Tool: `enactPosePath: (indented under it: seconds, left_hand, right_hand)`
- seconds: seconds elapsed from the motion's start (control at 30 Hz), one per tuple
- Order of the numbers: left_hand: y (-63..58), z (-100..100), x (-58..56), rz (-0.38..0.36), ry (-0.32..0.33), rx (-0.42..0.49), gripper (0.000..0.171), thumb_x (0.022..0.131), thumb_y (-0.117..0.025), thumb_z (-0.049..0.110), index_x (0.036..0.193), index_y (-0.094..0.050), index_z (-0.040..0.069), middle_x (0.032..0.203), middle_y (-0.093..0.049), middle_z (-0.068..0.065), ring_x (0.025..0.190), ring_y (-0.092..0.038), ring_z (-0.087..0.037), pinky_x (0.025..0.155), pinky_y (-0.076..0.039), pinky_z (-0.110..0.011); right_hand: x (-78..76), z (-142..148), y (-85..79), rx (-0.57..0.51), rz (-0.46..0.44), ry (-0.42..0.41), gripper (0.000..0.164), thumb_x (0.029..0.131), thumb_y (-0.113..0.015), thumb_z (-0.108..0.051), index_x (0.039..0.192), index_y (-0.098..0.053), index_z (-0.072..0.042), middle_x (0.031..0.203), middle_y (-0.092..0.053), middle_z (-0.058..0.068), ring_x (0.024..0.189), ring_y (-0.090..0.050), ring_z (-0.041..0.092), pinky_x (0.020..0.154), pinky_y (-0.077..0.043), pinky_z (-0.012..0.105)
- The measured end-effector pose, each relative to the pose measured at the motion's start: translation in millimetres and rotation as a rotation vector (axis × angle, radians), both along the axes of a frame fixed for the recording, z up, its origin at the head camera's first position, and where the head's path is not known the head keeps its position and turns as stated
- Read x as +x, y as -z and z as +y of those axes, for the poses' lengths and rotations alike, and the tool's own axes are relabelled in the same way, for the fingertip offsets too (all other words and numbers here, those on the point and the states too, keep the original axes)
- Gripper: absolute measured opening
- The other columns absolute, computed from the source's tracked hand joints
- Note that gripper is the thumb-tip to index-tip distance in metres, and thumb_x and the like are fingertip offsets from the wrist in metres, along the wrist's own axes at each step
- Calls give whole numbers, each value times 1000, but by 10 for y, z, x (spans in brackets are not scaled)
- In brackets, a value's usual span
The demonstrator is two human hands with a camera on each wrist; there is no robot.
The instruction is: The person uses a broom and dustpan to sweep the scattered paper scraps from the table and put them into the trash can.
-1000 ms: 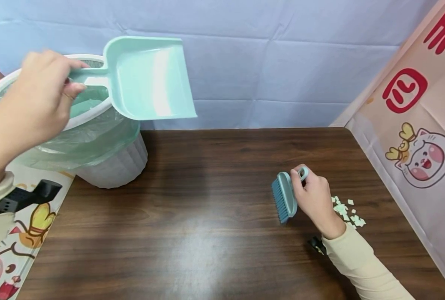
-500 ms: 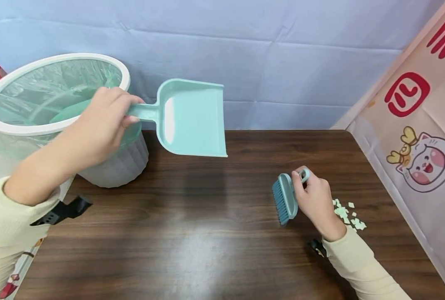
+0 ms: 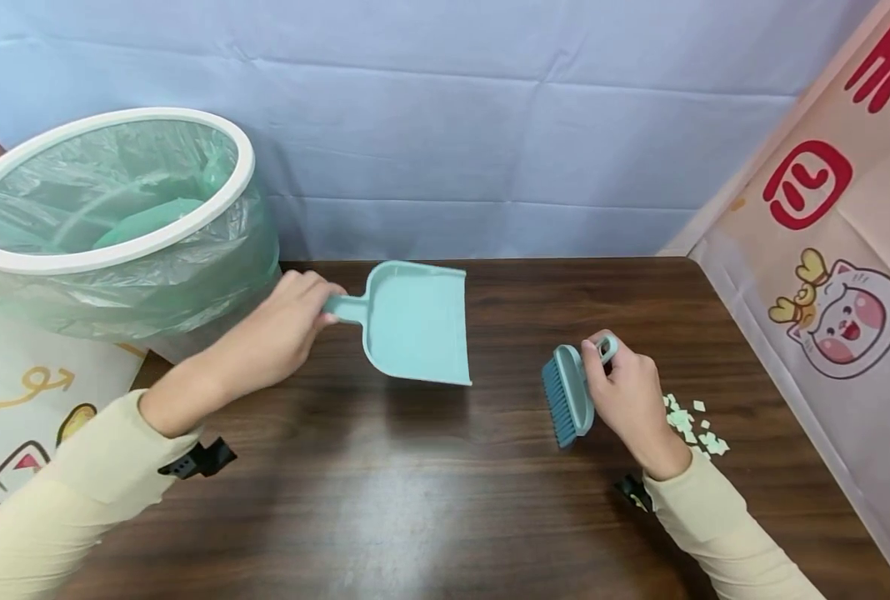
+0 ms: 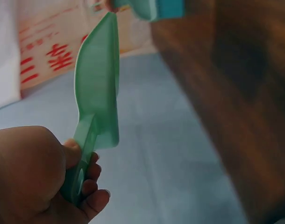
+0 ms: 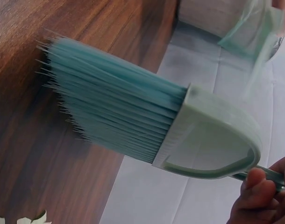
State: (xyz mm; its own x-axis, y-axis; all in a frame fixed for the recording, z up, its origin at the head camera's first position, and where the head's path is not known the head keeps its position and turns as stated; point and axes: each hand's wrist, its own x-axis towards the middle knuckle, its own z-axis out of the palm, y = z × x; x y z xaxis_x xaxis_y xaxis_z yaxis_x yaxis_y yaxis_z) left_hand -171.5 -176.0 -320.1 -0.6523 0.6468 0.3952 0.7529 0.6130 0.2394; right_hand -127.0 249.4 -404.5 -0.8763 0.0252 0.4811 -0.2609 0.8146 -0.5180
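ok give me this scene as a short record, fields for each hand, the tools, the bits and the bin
left hand: grips the dustpan by its handle
right hand: holds the brush by its handle
dustpan: light teal, open edge facing the brush, seemingly raised over the table; no scraps visible in it
brush: light teal body, darker bristles; bristle contact with the table unclear
scraps: pale, loose pile on the table, beside the right wrist
bin: white rim, see-through green liner, at the table's far left
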Motion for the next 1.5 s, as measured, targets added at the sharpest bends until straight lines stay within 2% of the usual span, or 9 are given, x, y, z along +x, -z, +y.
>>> enactPosePath:
  seconds: [0.13,0.3,0.53,0.7,1.13,1.37,1.5]
  left_hand:
    - [257,52,67,-88,-33,-28,17,101,-59,3,116,-59,-5,105,-59,-13,93,-46,-29,80,-41,-40]
    - [552,112,137,-127,-67,-37,17,102,-58,5,116,-59,-5,106,-60,-13,92,-48,-28,79,-43,-40]
    - [876,189,226,-165,-69,-18,20,101,-60,6,118,-60,-6,105,-60,-12,91,-47,-26,80,-44,-37]
    - [1064,250,284,-183,-63,-13,20,101,-60,6,118,-60,-5,104,-60,-10,90,-46,-23,79,-44,-35]
    - [1383,355,410,-213,-68,1,19,99,-62,2,117,-61,-5,103,-60,-9,89,-47,-21,78,-45,-34]
    - [1435,348,434,-291,-79,-53,24,102,-60,3,124,-59,-5,110,-61,-11,97,-53,-23,84,-50,-37]
    - [1444,349,443,-305,-79,-91,26,102,-60,4,126,-58,-5,113,-60,-11,100,-55,-23,85,-52,-37]
  right_hand:
    - [-3,-2,3,-2,3,3,18,103,-58,-16,92,-66,-4,55,-48,-1,47,-45,14,47,-38,29]
    - [-14,-11,6,1,10,-2,18,103,-58,-15,92,-66,-5,55,-47,-1,46,-44,14,46,-36,28]
    - [-16,-15,12,0,9,2,18,103,-58,-15,91,-66,-5,54,-45,-2,46,-43,14,45,-34,27]
    - [-13,-2,21,-4,12,4,18,103,-58,-15,91,-65,-4,54,-45,-1,45,-43,14,44,-34,26]
    - [-17,-10,13,-16,-1,4,19,103,-58,-16,91,-66,-4,54,-46,-1,46,-44,14,44,-34,25]
    - [-17,-12,9,-13,-3,3,19,104,-58,-16,91,-66,-3,54,-45,-1,45,-43,14,44,-34,25]
    - [-17,-14,8,-11,-2,3,20,104,-57,-16,91,-66,-4,54,-45,-1,45,-43,13,44,-34,24]
